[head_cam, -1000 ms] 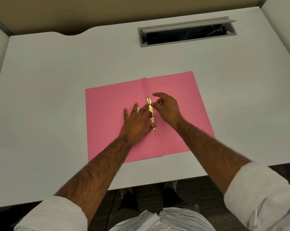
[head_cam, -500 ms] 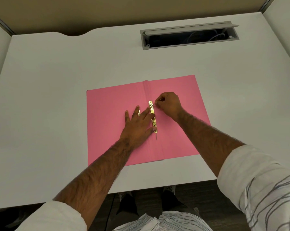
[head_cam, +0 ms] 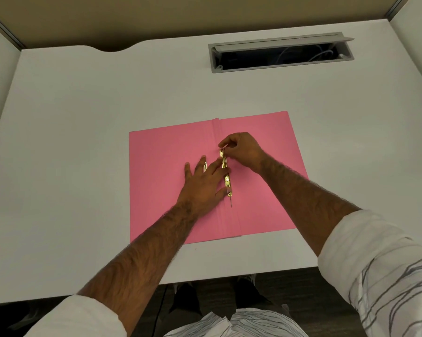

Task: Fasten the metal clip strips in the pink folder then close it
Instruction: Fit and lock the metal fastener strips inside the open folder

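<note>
The pink folder [head_cam: 265, 190] lies open and flat on the white desk [head_cam: 83, 142]. A gold metal clip strip [head_cam: 227, 178] runs along its centre fold, with a thin prong sticking out at its near end. My left hand [head_cam: 202, 186] lies flat on the left leaf, fingers spread, its fingertips resting on the strip. A second bit of gold metal shows between its fingers. My right hand [head_cam: 241, 148] pinches the far end of the strip between thumb and fingertips.
An open grey cable tray [head_cam: 280, 54] is set into the desk at the back right. Partition walls stand at the left, right and back edges. The desk's front edge is close to my body.
My right hand has closed from spread fingers into a pinch on the far end of the strip. My left hand has stayed flat in place.
</note>
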`<state>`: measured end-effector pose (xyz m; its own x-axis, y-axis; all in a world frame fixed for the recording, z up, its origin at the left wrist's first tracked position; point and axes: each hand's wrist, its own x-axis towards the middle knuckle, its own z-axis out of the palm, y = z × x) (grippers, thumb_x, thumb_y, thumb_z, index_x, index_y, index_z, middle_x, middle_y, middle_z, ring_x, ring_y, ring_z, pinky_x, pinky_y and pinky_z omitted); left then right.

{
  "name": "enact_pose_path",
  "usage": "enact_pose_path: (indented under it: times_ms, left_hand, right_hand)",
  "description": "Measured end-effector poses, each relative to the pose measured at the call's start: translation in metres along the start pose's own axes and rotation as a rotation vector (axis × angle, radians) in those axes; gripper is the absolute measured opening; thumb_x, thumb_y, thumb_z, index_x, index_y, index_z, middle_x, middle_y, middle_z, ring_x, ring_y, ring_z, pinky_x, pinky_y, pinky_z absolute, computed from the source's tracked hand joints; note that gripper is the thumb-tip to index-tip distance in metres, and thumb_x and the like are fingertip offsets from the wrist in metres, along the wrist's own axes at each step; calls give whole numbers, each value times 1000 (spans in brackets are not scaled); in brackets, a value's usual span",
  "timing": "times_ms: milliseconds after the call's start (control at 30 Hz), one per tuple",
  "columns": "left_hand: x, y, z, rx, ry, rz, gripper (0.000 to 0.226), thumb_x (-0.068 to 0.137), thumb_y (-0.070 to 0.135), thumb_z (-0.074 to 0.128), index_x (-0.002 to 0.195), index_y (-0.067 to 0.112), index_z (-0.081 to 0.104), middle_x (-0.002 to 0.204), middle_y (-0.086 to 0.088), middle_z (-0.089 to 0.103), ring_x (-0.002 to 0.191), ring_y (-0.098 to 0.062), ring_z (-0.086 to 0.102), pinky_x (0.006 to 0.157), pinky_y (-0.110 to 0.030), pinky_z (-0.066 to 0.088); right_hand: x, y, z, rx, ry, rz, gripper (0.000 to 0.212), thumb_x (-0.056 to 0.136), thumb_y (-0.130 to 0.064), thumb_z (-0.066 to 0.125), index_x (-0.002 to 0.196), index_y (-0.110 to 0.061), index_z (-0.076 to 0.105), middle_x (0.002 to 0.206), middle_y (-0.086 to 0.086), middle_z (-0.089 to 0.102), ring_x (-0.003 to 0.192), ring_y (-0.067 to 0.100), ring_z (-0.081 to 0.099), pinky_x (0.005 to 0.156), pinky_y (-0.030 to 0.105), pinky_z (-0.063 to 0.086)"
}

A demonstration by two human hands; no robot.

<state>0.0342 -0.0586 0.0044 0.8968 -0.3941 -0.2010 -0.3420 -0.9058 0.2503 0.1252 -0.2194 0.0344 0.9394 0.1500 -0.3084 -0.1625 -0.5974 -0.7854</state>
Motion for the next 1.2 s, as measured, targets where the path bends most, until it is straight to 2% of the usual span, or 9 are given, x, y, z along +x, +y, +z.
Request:
enact_pose_path:
  times_ms: [67, 133, 300, 467, 633, 767, 900, 1067, 1200]
  left_hand:
    - [0, 1, -2, 6, -6, -2, 59, 96, 57, 44, 150, 35, 34, 166, 4, 23, 154, -38, 14, 115, -74, 13]
    - [0, 1, -3, 15, -6, -2, 60, 96, 57, 44, 150, 35, 34, 165, 4, 23, 153, -38, 15, 115, -74, 14]
    - [0, 1, -2, 23, -7, 0, 58, 96, 58, 44, 148, 34, 38, 166, 4, 21, 153, -38, 14, 114, -75, 15]
    - [1, 1, 0, 34, -7, 5, 58, 98, 56, 42, 150, 33, 36, 168, 5, 16, 154, -39, 11, 114, -75, 12]
    - [2, 1, 0, 7, -27, 4, 57, 98, 55, 43, 150, 33, 35, 168, 5, 16, 154, -41, 7, 114, -76, 8]
    - [3, 1, -1, -17, -27, 2, 58, 98, 54, 43, 151, 32, 34, 168, 7, 16, 154, -41, 6, 114, -76, 6]
    - [3, 2, -3, -10, -31, 5, 58, 98, 54, 43, 150, 31, 35, 168, 5, 16, 154, -42, 7, 113, -75, 5]
    - [4, 3, -4, 11, -43, 8, 57, 98, 53, 43, 150, 30, 37, 168, 3, 18, 154, -42, 8, 112, -76, 6]
    - [4, 3, -4, 18, -36, 7, 57, 98, 53, 45, 150, 30, 36, 167, 2, 19, 153, -42, 9, 112, -76, 6]
  right_hand:
    - [-3, 2, -5, -17, -80, -44, 17, 84, -1, 69, 100, -4, 76, 99, 11, 74, 88, 19, 67, 85, 34, 56]
    - [-6, 6, -8, -47, -99, -64, 14, 84, -3, 71, 98, -2, 76, 96, 12, 75, 85, 18, 68, 84, 33, 56]
    - [-5, 12, -6, -62, 3, -47, 11, 86, -7, 71, 94, -1, 76, 89, 14, 74, 80, 22, 66, 84, 41, 58]
    - [4, 12, 0, -134, 81, -4, 11, 83, -12, 74, 88, -2, 75, 88, 13, 74, 83, 26, 68, 81, 43, 58]
    - [9, 7, 7, -261, 101, 8, 17, 85, -22, 73, 91, -5, 73, 91, 9, 72, 83, 24, 66, 80, 42, 57]
    - [2, 4, 16, -386, 153, -52, 9, 88, -18, 65, 90, -12, 70, 89, 3, 71, 80, 21, 65, 80, 44, 57]
    - [0, 5, 17, -484, 173, -153, 10, 90, -15, 60, 89, -12, 70, 90, 3, 68, 77, 22, 63, 78, 45, 55]
    - [5, 4, 13, -549, 124, -262, 13, 92, -15, 61, 95, -13, 73, 92, 4, 70, 78, 22, 64, 77, 37, 54]
    - [13, 0, 8, -590, 37, -281, 15, 91, -13, 59, 94, -11, 73, 93, 5, 70, 79, 19, 59, 68, 28, 41]
